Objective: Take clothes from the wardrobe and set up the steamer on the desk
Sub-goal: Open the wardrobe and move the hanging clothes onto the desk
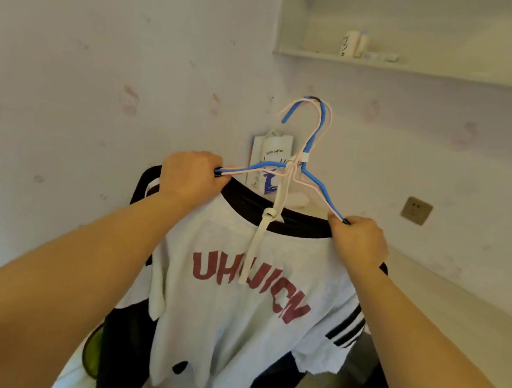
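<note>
Pale patterned wall (67,66) behind, shelf (432,71) up right with white cup (349,43). Left hand (192,179) curled round left end of blue hanger (312,177) (pink one nested alongside). Right hand (359,239) gripped right end. White T-shirt (241,308), red lettering, black collar, hung below between both hands. Wall socket (416,210) at right.

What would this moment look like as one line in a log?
stage: clothes held up | left hand: grips hanger end | right hand: grips other end | hangers: blue, pink | T-shirt: white, hanging | steamer: unseen
</note>
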